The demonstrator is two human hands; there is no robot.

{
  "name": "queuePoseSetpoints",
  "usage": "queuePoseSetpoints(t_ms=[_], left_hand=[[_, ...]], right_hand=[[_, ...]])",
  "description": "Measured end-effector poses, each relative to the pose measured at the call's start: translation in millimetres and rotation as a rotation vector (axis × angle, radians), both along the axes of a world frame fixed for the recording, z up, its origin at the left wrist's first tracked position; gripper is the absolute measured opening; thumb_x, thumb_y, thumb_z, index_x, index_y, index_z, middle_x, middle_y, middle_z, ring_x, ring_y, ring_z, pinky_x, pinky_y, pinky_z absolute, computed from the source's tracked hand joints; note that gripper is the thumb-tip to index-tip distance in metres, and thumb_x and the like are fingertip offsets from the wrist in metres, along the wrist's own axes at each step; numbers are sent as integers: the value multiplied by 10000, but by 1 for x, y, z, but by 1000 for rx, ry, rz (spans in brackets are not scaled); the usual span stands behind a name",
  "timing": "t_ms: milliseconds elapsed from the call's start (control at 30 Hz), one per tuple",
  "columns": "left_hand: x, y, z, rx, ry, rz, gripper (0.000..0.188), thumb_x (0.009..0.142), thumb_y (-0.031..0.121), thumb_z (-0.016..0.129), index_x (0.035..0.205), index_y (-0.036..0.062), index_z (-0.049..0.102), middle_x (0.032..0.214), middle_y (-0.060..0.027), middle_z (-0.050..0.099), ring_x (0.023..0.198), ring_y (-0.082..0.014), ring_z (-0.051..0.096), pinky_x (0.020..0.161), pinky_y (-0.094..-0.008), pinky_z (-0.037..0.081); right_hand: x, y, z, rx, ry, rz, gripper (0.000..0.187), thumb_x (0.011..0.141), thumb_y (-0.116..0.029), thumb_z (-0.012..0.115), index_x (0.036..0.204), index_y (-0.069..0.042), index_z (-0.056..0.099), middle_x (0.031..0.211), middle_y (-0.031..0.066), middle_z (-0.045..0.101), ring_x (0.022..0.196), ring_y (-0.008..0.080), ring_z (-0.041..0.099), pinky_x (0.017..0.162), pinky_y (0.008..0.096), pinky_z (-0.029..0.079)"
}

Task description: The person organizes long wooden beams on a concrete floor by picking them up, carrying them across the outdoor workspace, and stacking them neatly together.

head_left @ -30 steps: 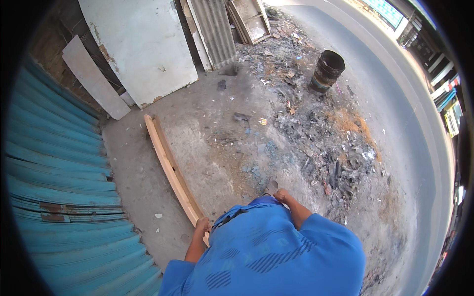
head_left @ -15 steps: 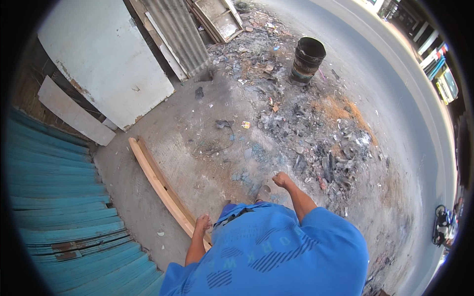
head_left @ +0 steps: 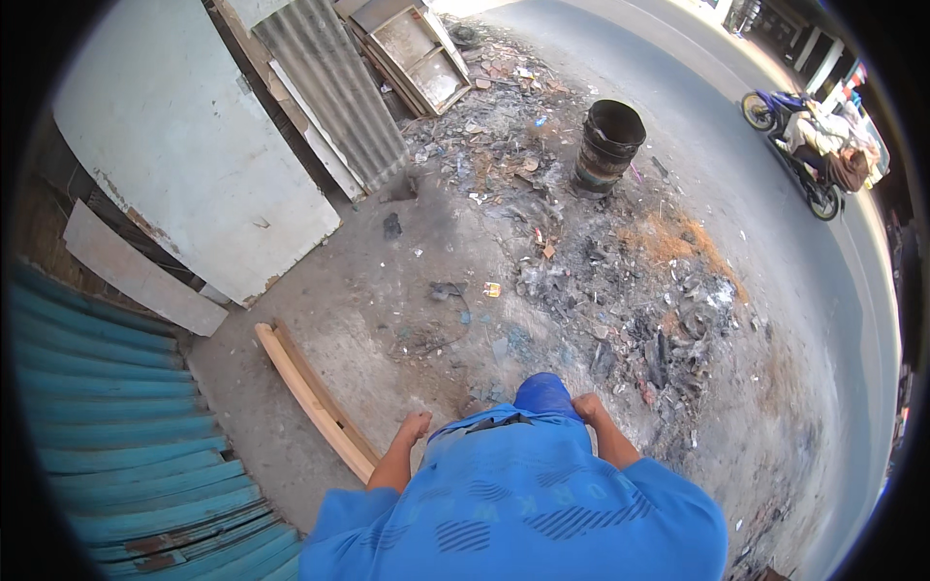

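the left hand [head_left: 415, 426] now hangs loosely curled and holding nothing, just right of the wooden plank [head_left: 315, 399] on the concrete floor [head_left: 378, 290], off the plank end it touched a second ago. the right hand [head_left: 584, 405], its grip fisted and empty, has drawn in from its outstretched reach, and a motorbike [head_left: 809, 145] has come into view beyond the black bucket [head_left: 607, 145].

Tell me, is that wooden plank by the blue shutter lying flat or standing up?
Lying flat. The wooden plank rests lengthwise on the concrete ground, beside the left hand.
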State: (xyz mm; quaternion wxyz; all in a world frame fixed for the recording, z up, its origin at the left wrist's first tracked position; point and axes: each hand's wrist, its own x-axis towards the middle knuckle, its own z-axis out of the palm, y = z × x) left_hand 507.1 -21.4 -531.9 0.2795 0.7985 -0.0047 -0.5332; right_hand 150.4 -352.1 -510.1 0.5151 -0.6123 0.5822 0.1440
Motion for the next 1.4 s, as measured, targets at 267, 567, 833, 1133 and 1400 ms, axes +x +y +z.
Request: queuePoseSetpoints(t_ms=[267,567,833,1133,1400], left_hand=[[120,-180,34,-261,-132,14,327,840,323,529,1000,52,623,719,-31,573,559,-122,512,481,-286,409],[130,-291,33,-85,81,-64,288,853,314,527,1011,84,598,773,-22,572,561,-101,486,447,-250,385],[270,-331,-52,-105,376,11,222,855,302,523,854,94,601,657,-19,523,469,-145,449,409,-302,354],[472,-515,6,21,-199,-371,352,828,363,535,1024,87,630,874,-131,640,732,-189,606,587,-359,472],[498,-727,38,-439,-186,-438,359,850,329,537,1027,31,631,888,-92,659,719,-148,603,627,-282,476]], right_hand=[[2,-80,-70,-189,-184,351,230,770,-207,571,757,10,648,695,178,619,601,249,607,558,386,467],[100,-277,-52,-167,-124,-199,235,815,-232,552,745,-22,632,641,53,576,493,157,518,431,302,403],[201,-340,-48,-131,-153,-277,219,827,-241,549,741,-49,609,649,42,573,500,134,517,409,270,368],[272,-341,19,3,-128,-651,237,840,-278,545,965,-82,594,802,46,608,589,151,543,496,316,418],[227,-239,-73,319,-268,-815,220,826,-247,551,920,-55,600,768,44,588,592,166,533,486,337,416]])
